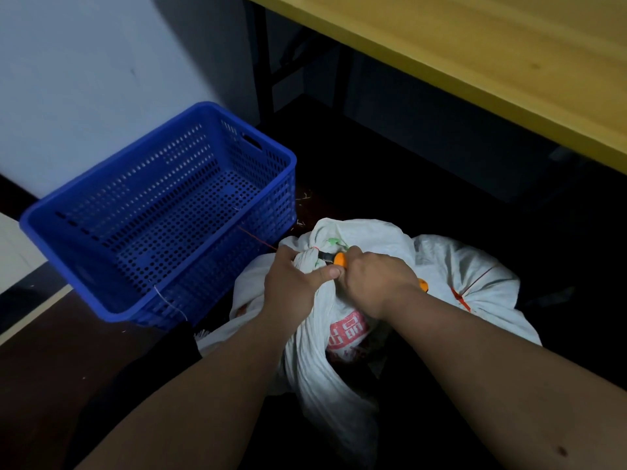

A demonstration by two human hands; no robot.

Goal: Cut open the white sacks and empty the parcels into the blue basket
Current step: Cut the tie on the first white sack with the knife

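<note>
a: what are the hands doing, nearest first?
b: the left hand [291,286] grips the bunched, tied neck of the near white sack [319,334], thumb lying across it. the right hand [373,283] is curled round an orange-handled utility knife [339,258], its blade end at the tie just under the knot.
a: and the sack itself?
b: it sits on the dark floor [68,385], red print on its front, a thin red string [258,238] trailing left from the neck. a second white sack [475,276], with red tie marks, lies just behind it on the right.
a: the basket?
b: the blue basket [101,300] stands on the floor to the left, near the sacks, with no parcels in it. farther back, a yellow wooden tabletop [475,62] and a pale wall [84,79].
</note>
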